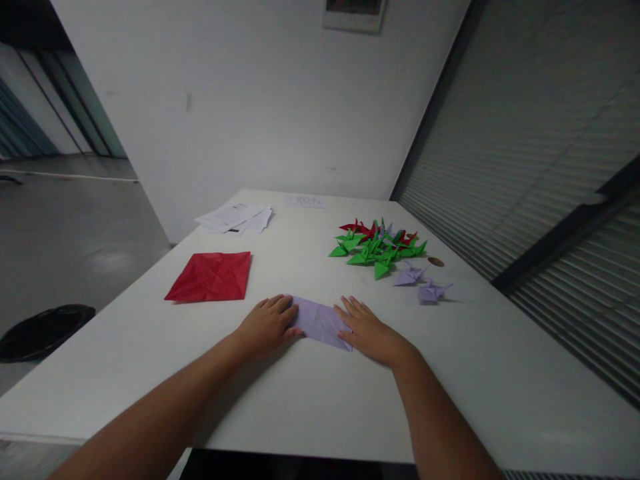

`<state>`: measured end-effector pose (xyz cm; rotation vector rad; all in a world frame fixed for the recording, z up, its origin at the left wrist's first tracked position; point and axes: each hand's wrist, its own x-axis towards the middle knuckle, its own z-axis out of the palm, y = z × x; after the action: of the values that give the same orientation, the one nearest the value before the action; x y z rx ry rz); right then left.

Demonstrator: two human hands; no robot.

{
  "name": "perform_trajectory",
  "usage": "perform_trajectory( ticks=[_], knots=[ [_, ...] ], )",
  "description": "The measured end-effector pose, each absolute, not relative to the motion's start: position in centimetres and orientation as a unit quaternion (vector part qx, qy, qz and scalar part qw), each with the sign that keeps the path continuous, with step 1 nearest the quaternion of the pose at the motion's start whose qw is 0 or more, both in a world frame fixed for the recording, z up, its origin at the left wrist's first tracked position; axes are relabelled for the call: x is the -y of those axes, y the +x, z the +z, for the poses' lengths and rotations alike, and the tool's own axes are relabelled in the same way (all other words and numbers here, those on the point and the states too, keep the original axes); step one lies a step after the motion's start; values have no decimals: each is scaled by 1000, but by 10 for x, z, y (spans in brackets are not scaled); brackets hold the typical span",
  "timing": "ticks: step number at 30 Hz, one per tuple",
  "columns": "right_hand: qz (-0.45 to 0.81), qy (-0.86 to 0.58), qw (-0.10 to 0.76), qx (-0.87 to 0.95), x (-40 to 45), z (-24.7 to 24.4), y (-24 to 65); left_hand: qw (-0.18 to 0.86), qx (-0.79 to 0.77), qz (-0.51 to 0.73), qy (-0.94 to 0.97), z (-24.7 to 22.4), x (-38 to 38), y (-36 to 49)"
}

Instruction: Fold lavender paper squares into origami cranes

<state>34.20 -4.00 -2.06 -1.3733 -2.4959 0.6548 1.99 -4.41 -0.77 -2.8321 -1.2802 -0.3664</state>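
Observation:
A lilac sheet of paper point(320, 321), folded into a long rectangle with crease lines, lies on the white table. Over its left end rests my left hand point(270, 324), flat, with the thumb along the near edge. My right hand point(367, 331) lies flat on the right end, fingers spread. Neither hand lifts the paper. Right of my right hand sit two lilac paper cranes point(410, 274). Behind them is a pile of green point(370, 250) and red paper cranes, with some lilac among them. A creased red paper sheet point(215, 277) lies left of my left hand.
Printed white sheets point(237, 218) lie at the table's far left, and another paper point(304, 201) by the wall. A round cable hole point(436, 262) is at the right, near the window blinds point(525, 133). A black-lined bin point(43, 330) stands on the floor left of the table.

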Motion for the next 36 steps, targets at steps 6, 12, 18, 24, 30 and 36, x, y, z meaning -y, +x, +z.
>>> perform_trajectory(
  ticks=[6,12,18,24,30,36],
  knots=[
    [212,-497,163,825,29,-28,349,-4,420,-118,-900,1,41,18],
    [217,-494,170,825,29,-25,349,-14,417,-116,-901,0,40,16],
    [222,-496,160,824,30,-20,348,-20,434,-94,-896,4,40,15],
    [214,-530,93,815,40,-1,340,-73,419,-99,-900,8,39,8],
    [244,-496,92,828,52,18,333,-137,411,-108,-895,10,38,-2],
    [252,-504,94,821,54,21,331,-135,412,-98,-896,10,36,-2]
  ],
)
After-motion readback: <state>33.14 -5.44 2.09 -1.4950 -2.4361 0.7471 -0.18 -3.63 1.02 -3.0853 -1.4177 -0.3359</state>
